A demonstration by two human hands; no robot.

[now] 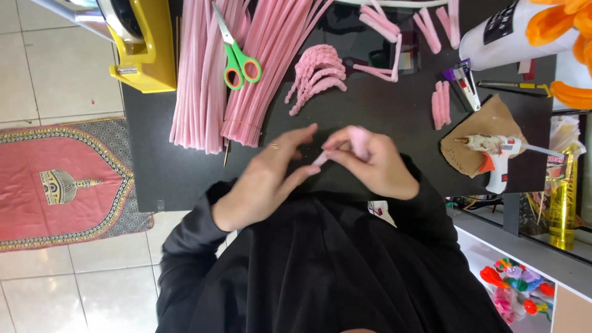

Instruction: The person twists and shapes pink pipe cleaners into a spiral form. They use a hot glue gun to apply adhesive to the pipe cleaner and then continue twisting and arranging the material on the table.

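My right hand (376, 165) is closed around a short pink fuzzy pipe cleaner piece (356, 140), its end poking out toward the left. My left hand (271, 176) has its fingers stretched out and touches the tip of that same piece at its fingertips. Both hands hover over the near edge of the black table (185, 179). Long pink pipe cleaners (246, 68) lie in bundles at the back left, with green-handled scissors (237, 58) on top. Curled pink pieces (317, 74) rest just beyond my hands.
A white and orange glue gun (493, 151) lies on brown cardboard (487, 123) at the right. More short pink pieces (440, 103) and a small cutter (465, 83) lie nearby. A yellow machine (145, 52) stands at the back left. A patterned rug (61, 182) covers the tiled floor.
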